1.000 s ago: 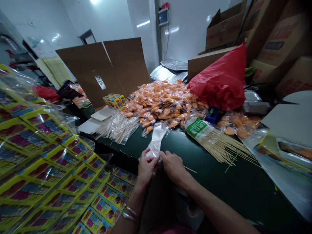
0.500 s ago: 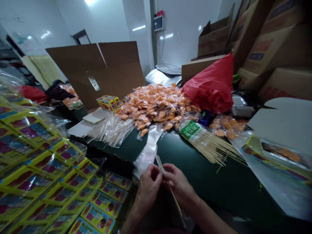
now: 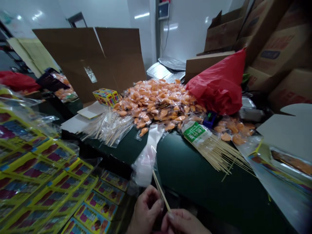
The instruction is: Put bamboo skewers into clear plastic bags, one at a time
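Note:
A few thin bamboo skewers (image 3: 163, 196) run up from the bottom centre, in front of the dark green table. My right hand (image 3: 184, 221) is closed around their lower part, thumb on top. Just left of the skewers, my left hand (image 3: 147, 209) has thumb and forefinger pinched in a ring; what they pinch is hidden. Clear film shows round the skewers' upper tips. Beyond the hands, a stack of clear plastic bags (image 3: 146, 159) with a white top strip lies over the table edge. A green-labelled pack of skewers (image 3: 209, 146) lies to the right.
Wrapped orange pieces (image 3: 158, 104) form a heap at the back, beside a red plastic bag (image 3: 219, 84). Sticks in clear plastic (image 3: 109, 126) lie left. Yellow printed boxes (image 3: 36, 182) are stacked at the left; cardboard cartons (image 3: 273, 52) stand at the right.
Both hands now appear lower, and the view has shifted. My right hand has slid down the skewers, away from the left hand, leaving more of their length showing.

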Tool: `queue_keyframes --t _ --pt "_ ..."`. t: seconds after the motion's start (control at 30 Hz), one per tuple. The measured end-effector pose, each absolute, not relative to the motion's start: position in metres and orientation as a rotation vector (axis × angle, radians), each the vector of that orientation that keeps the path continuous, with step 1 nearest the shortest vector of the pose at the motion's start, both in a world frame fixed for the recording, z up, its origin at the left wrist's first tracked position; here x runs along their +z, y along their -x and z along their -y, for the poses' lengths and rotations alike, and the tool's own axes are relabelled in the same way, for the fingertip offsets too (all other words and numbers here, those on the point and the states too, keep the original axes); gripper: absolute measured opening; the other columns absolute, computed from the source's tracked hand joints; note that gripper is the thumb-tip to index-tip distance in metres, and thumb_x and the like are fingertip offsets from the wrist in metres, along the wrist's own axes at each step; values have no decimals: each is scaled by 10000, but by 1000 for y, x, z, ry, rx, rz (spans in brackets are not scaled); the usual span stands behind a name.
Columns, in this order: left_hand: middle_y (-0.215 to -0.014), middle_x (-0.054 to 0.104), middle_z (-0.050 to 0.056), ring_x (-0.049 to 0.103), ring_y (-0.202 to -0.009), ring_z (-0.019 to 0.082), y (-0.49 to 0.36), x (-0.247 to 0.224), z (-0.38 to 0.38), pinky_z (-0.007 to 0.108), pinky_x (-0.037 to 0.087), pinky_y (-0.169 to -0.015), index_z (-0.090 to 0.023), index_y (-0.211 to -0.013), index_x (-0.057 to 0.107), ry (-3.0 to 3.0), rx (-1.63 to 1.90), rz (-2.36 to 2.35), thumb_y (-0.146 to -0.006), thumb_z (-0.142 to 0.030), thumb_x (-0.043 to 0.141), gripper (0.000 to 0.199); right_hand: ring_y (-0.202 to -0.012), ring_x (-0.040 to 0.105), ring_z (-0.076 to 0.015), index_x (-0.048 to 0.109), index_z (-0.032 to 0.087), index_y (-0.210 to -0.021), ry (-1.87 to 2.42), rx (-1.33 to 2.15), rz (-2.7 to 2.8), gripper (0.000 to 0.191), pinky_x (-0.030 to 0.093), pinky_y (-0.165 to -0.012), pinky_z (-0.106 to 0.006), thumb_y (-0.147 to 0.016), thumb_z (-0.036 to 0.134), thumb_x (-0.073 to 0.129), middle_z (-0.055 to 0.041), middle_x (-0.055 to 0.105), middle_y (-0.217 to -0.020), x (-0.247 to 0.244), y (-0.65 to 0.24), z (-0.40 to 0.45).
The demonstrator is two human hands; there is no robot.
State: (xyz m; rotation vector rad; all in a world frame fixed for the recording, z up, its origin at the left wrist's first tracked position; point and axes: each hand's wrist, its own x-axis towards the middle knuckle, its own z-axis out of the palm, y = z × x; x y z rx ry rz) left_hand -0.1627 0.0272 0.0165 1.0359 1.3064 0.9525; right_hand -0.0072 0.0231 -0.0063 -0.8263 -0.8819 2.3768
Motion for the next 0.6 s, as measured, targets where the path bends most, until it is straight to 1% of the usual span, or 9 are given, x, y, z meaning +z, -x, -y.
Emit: queue_keyframes --t 0.1,0.17,0.27,0.33,0.4,0.43,0.5,0.57,0.6 --pt "-568 482 -37 397 -527 92 165 10 -20 199 318 -502 -175 -657 465 -809 910 -1218 -684 -360 673 279 -312 201 -14 579 145 -708 809 2421 615 415 142 -343 -156 -727 552 656 103 371 -399 4 14 -28" --pt "-549 475 -46 387 -503 81 166 7 -15 190 299 -485 -176 -659 449 -726 891 -1194 -675 -379 689 315 -326 181 -9 556 155 -737 826 2428 427 346 171 -344 -146 -736 480 675 121 328 -428 9 18 -31" --pt "-550 478 -49 411 -513 81 169 6 -12 185 319 -496 -169 -655 467 -696 957 -1242 -656 -351 700 296 -380 340 -17 567 137 -879 875 2422 375 323 276 -393 -150 -752 412 679 79 446 -539 13 16 -28" --pt "-581 496 -44 434 -537 85 173 7 -13 183 343 -515 -163 -681 507 -701 1030 -1278 -659 -311 681 230 -429 440 -42 526 151 -1046 933 2423 463 430 324 -421 -175 -738 402 691 29 542 -672 14 8 -19" --pt "-593 507 -43 435 -535 84 175 10 -14 181 350 -516 -161 -708 534 -719 1077 -1287 -663 -290 661 187 -458 474 -62 444 192 -1179 1033 2338 660 571 337 -435 -189 -718 407 706 12 564 -752 17 -2 -8" --pt "-585 504 -44 430 -526 84 176 11 -14 180 348 -508 -162 -711 539 -736 1085 -1285 -667 -289 656 178 -479 481 -71 416 210 -1212 1087 2241 810 592 342 -444 -193 -730 412 694 13 559 -761 19 -7 -3" --pt "-581 501 -42 429 -525 86 174 15 -13 179 348 -503 -164 -704 545 -792 1091 -1291 -679 -291 654 168 -568 507 -100 436 224 -1200 1172 1922 1226 476 380 -509 -212 -799 402 620 3 560 -776 26 -11 1" --pt "-605 513 -33 446 -555 95 168 21 -11 179 363 -521 -167 -704 556 -882 1089 -1293 -704 -304 655 169 -626 513 -122 516 209 -1079 1195 1497 1657 272 397 -577 -236 -865 376 520 -12 574 -764 34 -8 -4" --pt "-625 523 -27 456 -573 99 165 26 -11 180 373 -533 -168 -704 560 -932 1090 -1282 -710 -314 660 177 -621 509 -128 538 199 -1009 1195 1281 1819 227 391 -588 -244 -876 377 491 -16 578 -742 38 -4 -10"
